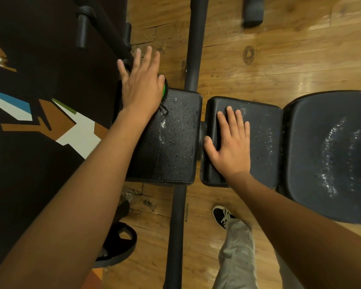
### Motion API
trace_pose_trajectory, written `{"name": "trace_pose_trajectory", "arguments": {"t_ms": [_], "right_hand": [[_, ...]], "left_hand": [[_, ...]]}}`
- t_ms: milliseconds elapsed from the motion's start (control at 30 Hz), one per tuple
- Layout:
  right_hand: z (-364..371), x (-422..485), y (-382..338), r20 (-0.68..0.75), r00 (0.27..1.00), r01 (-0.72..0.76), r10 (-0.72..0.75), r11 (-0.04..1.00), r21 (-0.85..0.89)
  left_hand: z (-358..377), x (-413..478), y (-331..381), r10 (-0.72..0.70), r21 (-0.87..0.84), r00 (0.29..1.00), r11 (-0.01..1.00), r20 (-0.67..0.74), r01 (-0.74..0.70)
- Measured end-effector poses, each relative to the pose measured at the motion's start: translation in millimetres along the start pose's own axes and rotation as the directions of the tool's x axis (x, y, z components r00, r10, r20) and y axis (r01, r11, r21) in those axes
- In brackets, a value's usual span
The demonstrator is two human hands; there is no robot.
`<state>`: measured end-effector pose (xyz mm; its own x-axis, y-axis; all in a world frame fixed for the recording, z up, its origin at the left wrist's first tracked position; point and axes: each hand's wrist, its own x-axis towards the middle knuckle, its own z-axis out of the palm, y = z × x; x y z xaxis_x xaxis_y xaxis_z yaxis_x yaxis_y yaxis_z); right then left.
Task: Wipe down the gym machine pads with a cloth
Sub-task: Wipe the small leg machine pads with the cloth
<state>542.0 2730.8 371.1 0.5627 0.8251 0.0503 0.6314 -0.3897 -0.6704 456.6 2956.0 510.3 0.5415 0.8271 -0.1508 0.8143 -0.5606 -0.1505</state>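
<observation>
**Both hands flat on the bench pads**

We see the left arm reaching forward and slightly across, its left hand [142, 86] palm down over the far left corner of the left pad [171, 140]. Its fingers are straight and spread, their tips past the pad's edge. Under the palm sits a green-and-black item [165, 91] with a dark strap end poking out beside the wrist. The hand presses on it rather than curling round it, and we cannot tell whether this is the cloth.

The right arm comes in from the lower right. The right hand [231, 142] lies flat on the middle pad [261, 147], fingers straight and close together, thumb splayed over the pad's left edge, gripping nothing.

Both pads carry scattered droplets and pale streaks, as does the seat pad [331, 155] to the right. A dark frame bar [193, 49] runs beneath the left pad over the wooden floor [279, 65]. A sneaker [223, 215] stands near the bar.
</observation>
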Motion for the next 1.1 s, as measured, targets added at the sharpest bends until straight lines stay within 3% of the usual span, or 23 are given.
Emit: {"name": "trace_pose_trajectory", "arguments": {"t_ms": [300,567,833,1100], "right_hand": [[-3,1,0,0.010,1.000,0.002,-0.002,1.000,0.004],[-3,0,0,0.000,1.000,0.001,-0.001,1.000,0.003],[-2,0,0,-0.006,1.000,0.009,-0.009,1.000,0.015],[-1,0,1,-0.012,1.000,0.010,-0.010,1.000,0.020]], "left_hand": [[10,-87,-5,0.025,-0.049,1.000,0.998,-0.018,-0.026],[6,-37,5,0.056,-0.002,0.998,0.998,-0.036,-0.056],[15,-88,-8,0.057,-0.029,0.998,0.998,-0.038,-0.058],[3,-32,-1,0.099,-0.007,0.995,0.995,-0.025,-0.099]]}}
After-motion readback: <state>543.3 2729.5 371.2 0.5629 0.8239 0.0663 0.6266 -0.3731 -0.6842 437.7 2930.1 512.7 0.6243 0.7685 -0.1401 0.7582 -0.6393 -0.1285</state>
